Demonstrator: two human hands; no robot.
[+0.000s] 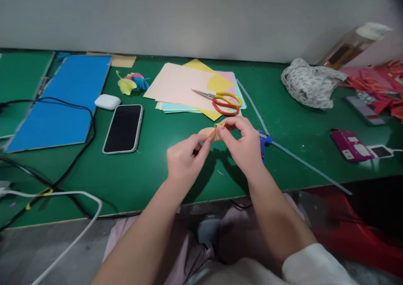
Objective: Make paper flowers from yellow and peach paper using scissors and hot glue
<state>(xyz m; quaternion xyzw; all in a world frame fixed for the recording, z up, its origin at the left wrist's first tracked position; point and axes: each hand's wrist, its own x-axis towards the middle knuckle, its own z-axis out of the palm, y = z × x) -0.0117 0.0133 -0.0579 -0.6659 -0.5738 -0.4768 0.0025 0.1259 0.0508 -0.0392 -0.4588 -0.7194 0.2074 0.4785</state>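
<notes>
Over the green table my left hand pinches a small peach-coloured paper piece. Touching the piece's other side, my right hand has thumb and fingertips closed on a thin yellow looped strip. The two hands almost meet. Behind them, scissors with one yellow and one red handle lie on a stack of coloured paper sheets. Partly hidden by my right hand is a blue glue gun, with long translucent sticks beside it.
A phone, white earbud case, blue board and paper flowers lie left. Cables cross the left front. On the right are a patterned cloth pouch, purple box, red scraps and bottle.
</notes>
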